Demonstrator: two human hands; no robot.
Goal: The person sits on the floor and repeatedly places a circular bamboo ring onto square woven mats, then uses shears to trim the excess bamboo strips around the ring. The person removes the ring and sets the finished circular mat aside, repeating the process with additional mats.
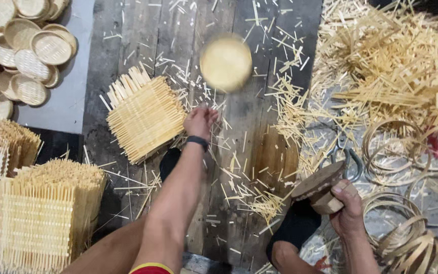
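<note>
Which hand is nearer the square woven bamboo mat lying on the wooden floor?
Left. The left hand reaches beside the square woven bamboo mat; the right hand holds a round wooden block far away.

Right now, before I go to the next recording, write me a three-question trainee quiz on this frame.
1. True or false: the right hand holds a round wooden block.
2. What lies just beside the left hand? A) woven bamboo mat B) scissors C) bamboo rings
3. Name the blurred round item above the left hand.

Key: 1 true; 2 A; 3 a small round woven tray.
</note>
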